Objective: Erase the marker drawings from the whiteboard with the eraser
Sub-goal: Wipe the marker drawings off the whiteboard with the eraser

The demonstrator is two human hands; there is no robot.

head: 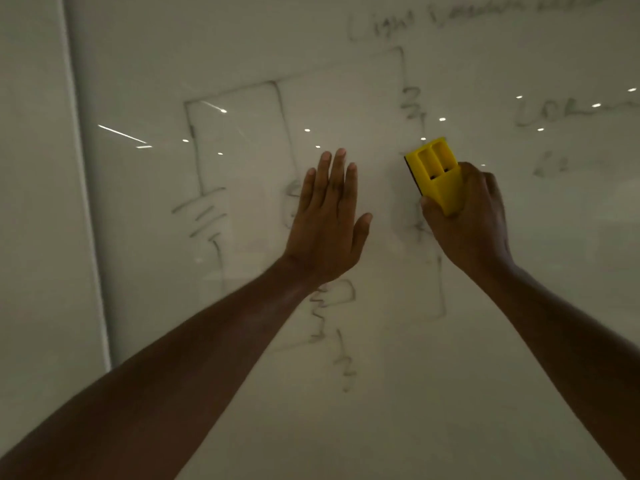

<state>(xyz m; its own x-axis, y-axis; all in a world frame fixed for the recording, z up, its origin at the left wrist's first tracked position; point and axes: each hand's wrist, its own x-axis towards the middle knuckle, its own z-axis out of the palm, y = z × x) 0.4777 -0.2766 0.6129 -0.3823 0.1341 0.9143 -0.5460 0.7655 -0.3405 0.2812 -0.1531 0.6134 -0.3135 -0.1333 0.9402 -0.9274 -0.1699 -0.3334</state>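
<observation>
We face a glossy white whiteboard [346, 393] whose smooth surface throws back small pinpoints of ceiling light. Faint grey marker drawings [239, 98], thin boxy lines with zigzags like a circuit sketch, run above, between and below our hands, and smudged, unreadable handwriting [433, 19] sits high above the right hand.

Our left hand [329, 223] lies flat against the board, fingers straight and close together, thumb angled out toward the right hand. It holds nothing.

Our right hand [467, 216] is wrapped around the lower half of a yellow, hard plastic block eraser [434, 171] with two moulded rectangular recesses in its back and a thin dark pad along its left edge. The eraser tilts up and leftward, its pad side set toward the board beside a vertical drawn line.

Far left of the left hand, a pale vertical frame edge [81, 188] marks the board's limit. Below both forearms and right of the right hand, the board stretches mostly open.
</observation>
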